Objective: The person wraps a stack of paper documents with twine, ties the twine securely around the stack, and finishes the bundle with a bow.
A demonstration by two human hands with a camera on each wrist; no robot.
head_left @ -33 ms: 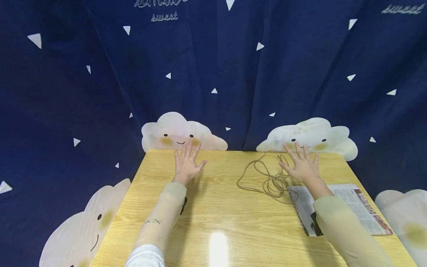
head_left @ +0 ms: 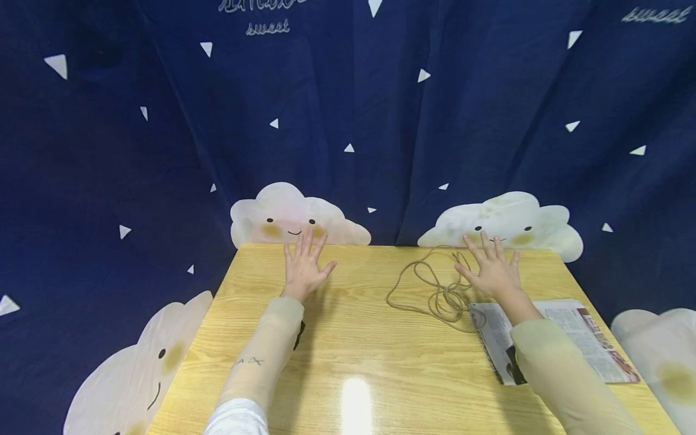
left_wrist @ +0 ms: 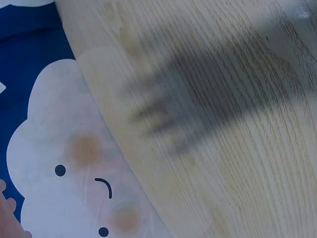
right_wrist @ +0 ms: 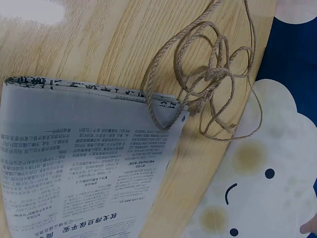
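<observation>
Both hands are held out over the table with fingers spread and nothing in them. My left hand hovers near the far edge on the left, and its shadow falls on the wood in the left wrist view. Farther right, my right hand is above the table, between a tangled twine rope and a folded newspaper. The rope lies in loose loops, one of them overlapping a corner of the newspaper. In the head view, the right forearm covers part of the newspaper.
The wooden table has a bright glare spot near the front. A dark blue curtain with white triangles and smiling clouds hangs behind the table's far edge and along its sides.
</observation>
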